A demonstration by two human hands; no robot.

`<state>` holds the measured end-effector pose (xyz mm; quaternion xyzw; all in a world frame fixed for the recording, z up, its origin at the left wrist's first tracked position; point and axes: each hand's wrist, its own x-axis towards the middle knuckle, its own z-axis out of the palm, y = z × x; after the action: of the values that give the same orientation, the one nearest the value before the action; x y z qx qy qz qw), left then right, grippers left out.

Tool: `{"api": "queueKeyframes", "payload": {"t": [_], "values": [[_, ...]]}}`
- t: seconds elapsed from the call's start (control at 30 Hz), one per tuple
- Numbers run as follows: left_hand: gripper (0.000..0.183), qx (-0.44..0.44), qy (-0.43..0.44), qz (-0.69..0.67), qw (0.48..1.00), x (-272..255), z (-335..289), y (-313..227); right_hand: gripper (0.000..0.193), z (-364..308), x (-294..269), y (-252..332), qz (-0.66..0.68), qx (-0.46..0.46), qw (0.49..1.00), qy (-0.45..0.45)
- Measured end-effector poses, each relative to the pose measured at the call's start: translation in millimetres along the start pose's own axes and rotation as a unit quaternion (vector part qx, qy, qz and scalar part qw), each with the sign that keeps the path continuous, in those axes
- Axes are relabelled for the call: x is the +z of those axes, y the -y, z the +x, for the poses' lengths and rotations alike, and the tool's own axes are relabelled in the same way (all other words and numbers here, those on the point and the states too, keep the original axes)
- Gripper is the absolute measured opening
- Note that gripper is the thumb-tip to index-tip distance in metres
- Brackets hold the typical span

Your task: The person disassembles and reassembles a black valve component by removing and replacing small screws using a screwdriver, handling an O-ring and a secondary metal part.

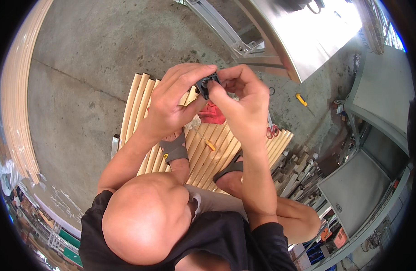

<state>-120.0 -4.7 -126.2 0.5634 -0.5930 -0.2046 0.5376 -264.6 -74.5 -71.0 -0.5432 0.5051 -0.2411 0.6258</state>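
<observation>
Both my hands are raised over a row of tan slats (134, 106) on the floor. Between them is a small black plastic part (202, 88) with a hollow in its face. My left hand (172, 97) has its fingers curled around the part's left side. My right hand (244, 99) is closed at the other side, its thumb pressed against the hollow. What lies under that thumb is hidden. Below the hands, a red cloth or bag (211, 114) rests on the slats. A screwdriver with a yellow handle (210, 144) lies nearer me, between my sandalled feet.
Scissors with red handles (272, 131) lie at the slats' right side. Another yellow-handled tool (301, 99) is on the concrete floor. A metal-topped bench (316, 43) stands at the far right, with a grey cabinet (355, 189) nearer. Long tan strips (18, 90) line the left.
</observation>
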Motion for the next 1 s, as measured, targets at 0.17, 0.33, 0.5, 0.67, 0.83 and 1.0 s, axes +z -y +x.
{"api": "queueKeyframes", "payload": {"t": [0.17, 0.33, 0.5, 0.67, 0.83, 1.0], "values": [[0.059, -0.043, -0.018, -0.055, 0.997, -4.8, 2.4, -11.8, 0.022, 3.1, -27.4, -14.7, 0.142, 0.011, 0.988, 0.051], [0.058, -0.047, -0.034, -0.111, 0.992, 3.1, 3.6, -17.4, 0.042, -1.7, -19.3, -62.6, 0.236, 0.007, 0.960, 0.148], [0.056, -0.049, -0.032, -0.132, 0.990, 4.5, 5.8, -23.9, 0.038, 3.4, -11.5, -77.3, 0.304, -0.042, 0.943, 0.131], [0.056, 0.003, -0.025, -0.097, 0.995, 1.4, 9.3, -22.0, 0.026, 6.0, -7.7, -76.6, 0.195, -0.147, 0.966, 0.087], [0.053, 0.033, 0.001, -0.092, 0.995, -3.9, 11.6, -20.6, 0.020, 2.6, 1.7, -74.3, 0.249, -0.143, 0.957, 0.054], [0.052, 0.033, -0.003, -0.113, 0.993, -6.0, 11.1, -21.3, 0.021, 0.9, 4.5, -75.7, 0.358, -0.088, 0.925, 0.088]]}}
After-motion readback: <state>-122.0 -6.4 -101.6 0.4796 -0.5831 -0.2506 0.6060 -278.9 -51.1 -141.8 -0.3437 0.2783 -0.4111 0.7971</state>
